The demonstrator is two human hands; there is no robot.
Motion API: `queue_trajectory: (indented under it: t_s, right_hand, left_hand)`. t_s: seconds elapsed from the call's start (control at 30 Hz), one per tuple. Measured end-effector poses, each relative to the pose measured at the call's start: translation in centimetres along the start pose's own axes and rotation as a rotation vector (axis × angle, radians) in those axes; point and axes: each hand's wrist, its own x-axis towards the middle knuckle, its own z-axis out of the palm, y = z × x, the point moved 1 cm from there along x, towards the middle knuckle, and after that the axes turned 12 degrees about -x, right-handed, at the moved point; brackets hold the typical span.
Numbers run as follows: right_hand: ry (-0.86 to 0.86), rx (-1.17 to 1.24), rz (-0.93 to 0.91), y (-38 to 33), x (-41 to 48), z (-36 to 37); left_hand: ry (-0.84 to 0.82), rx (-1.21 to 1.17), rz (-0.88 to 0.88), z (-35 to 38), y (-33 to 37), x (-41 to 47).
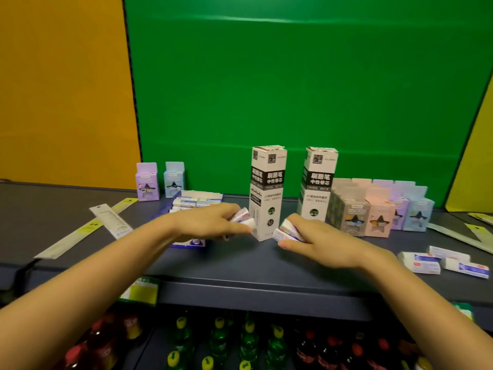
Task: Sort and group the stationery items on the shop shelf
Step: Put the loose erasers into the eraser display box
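Cardboard, tall and narrow, the nearer refill box (267,193) stands upright on the shelf (240,265) between both hands, and that is the hazard. The left hand (210,222), just left of the box, curls round a couple of erasers (241,218). The right hand (317,237), just right of it, grips more of them. A knuckle brushing the box could topple it. Full fists might also let an eraser slip before reaching the eraser tray (198,201), behind and left of the box.
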Motion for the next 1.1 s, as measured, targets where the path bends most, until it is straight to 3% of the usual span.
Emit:
queue_trajectory:
  t_s: [0.17, 0.27, 0.4, 0.77, 1.1]
  right_hand:
    - [0.159, 0.14, -0.141, -3.3, 2.3, -0.5]
    - [0.168, 0.126, -0.174, -5.5, 4.2, -0.3]
    - [0.178, 0.096, -0.147, -7.6, 7.0, -0.3]
    - [0.252, 0.053, -0.011, -10.0, 14.6, 0.2]
    - [0.247, -0.084, 0.165, -9.8, 16.9, 1.0]
  left_hand:
    - [0.128, -0.21, -0.085, -3.9, -2.5, -1.6]
    - [0.299, -0.354, -0.189, -5.9, -4.5, -2.1]
    - [0.351, -0.369, -0.251, -8.9, -6.7, -2.2]
    - [0.166, -0.215, -0.142, -15.7, -11.6, -0.3]
    - [0.106, -0.016, 0.051, -16.5, -12.5, 2.8]
